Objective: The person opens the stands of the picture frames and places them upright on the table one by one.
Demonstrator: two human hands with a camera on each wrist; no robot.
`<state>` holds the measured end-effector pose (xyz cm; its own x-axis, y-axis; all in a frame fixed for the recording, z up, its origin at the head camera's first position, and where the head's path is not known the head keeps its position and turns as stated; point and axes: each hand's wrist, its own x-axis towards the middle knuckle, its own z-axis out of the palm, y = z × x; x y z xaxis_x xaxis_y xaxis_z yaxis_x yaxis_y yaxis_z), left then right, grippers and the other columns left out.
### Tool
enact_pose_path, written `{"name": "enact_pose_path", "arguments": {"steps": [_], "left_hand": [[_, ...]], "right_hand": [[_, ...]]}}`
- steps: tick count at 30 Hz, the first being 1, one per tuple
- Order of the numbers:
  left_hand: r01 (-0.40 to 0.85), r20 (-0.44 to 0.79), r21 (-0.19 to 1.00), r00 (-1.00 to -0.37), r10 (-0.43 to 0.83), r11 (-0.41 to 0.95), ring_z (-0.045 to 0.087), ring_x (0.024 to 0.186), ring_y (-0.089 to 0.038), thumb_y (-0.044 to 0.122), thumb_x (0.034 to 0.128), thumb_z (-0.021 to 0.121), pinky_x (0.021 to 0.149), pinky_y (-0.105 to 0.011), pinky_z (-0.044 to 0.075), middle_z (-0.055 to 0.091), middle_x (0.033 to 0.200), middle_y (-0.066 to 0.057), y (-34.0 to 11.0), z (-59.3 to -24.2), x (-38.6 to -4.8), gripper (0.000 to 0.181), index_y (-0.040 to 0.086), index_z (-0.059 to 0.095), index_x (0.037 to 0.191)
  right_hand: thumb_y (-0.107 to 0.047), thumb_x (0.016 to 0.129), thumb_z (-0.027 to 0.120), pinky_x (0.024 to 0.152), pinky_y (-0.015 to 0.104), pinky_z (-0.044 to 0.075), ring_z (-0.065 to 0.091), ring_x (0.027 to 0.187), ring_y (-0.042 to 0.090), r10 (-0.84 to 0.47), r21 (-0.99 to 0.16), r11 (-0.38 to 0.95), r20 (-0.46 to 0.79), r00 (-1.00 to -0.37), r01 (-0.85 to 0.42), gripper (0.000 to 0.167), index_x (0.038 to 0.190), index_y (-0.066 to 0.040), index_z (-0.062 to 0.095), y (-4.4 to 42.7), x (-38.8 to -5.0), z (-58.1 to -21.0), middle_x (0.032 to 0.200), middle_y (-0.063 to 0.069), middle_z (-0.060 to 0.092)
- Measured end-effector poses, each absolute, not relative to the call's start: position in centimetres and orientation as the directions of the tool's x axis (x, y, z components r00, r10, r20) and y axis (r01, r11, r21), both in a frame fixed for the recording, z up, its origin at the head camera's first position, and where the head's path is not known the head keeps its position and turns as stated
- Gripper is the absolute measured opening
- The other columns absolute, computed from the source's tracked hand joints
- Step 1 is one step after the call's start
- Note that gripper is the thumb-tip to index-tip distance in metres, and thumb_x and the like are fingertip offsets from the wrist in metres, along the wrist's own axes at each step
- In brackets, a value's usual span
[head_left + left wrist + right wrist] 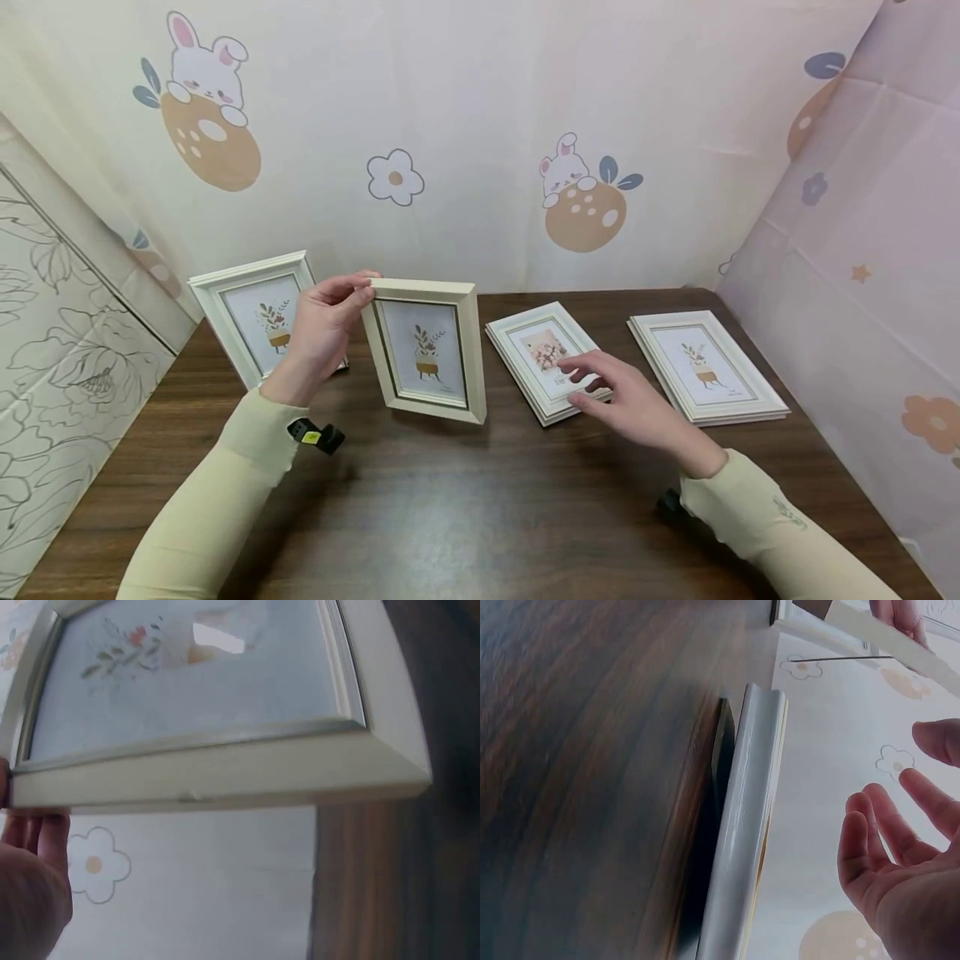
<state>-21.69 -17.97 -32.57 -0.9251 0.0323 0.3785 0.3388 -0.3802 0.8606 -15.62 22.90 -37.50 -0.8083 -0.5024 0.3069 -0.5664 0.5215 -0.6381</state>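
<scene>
My left hand (318, 329) pinches the upper left corner of a cream picture frame (474, 358), thumb in front and fingers behind. This frame is upright and slightly tilted, its potted-plant print facing me; whether its lower edge touches the table I cannot tell. In the left wrist view, the held frame's border (210, 769) crosses above the fingers (52, 840). My right hand (630, 400), fingers loosely bent and apart, hovers over a white picture frame (551, 321) with a pink flower print. The right wrist view shows that hand (907, 885) holding nothing.
Behind my left hand, another white frame (225, 333) with a plant print stands propped up. A further plant-print frame (750, 408) lies flat at the right. The dark wooden table (450, 508) meets a patterned curtain (472, 225) at its back edge.
</scene>
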Motion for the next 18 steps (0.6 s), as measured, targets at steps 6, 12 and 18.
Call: {"name": "enact_pose_path", "arguments": {"steps": [6,12,18], "left_hand": [[0.344,0.351,0.890,-0.936,-0.030,-0.300,0.062,0.109,-0.016,-0.002,0.0894,0.071,0.088,-0.024,0.050,0.074,0.105,-0.001,-18.5,-31.8,-22.4,0.016,0.010,0.080,0.094],[0.311,0.296,0.928,-0.950,-0.102,-0.206,0.063,0.094,-0.010,0.008,0.0870,0.078,0.068,-0.021,0.043,0.074,0.100,0.004,-18.7,-31.0,-23.4,0.010,0.012,0.080,0.096],[0.269,0.245,0.947,-0.959,-0.144,-0.177,0.063,0.090,-0.010,0.010,0.0868,0.078,0.067,-0.021,0.043,0.074,0.096,0.003,-18.7,-30.9,-24.4,0.011,0.011,0.079,0.098]], "right_hand": [[-0.009,0.092,0.071,0.081,0.045,0.056,0.064,0.097,0.020,-0.479,-0.644,0.538,0.297,-0.826,-0.544,0.037,0.128,-0.010,0.062,23.2,-15.8,-37.5,0.123,0.011,0.063],[-0.006,0.093,0.070,0.079,0.044,0.056,0.065,0.095,0.019,-0.493,-0.643,0.533,0.292,-0.820,-0.550,0.035,0.127,-0.010,0.062,23.2,-16.0,-37.6,0.125,0.012,0.063],[-0.004,0.092,0.070,0.079,0.044,0.057,0.065,0.099,0.027,-0.506,-0.645,0.527,0.285,-0.814,-0.553,0.036,0.127,-0.011,0.062,22.9,-15.7,-37.6,0.123,0.011,0.064]]}}
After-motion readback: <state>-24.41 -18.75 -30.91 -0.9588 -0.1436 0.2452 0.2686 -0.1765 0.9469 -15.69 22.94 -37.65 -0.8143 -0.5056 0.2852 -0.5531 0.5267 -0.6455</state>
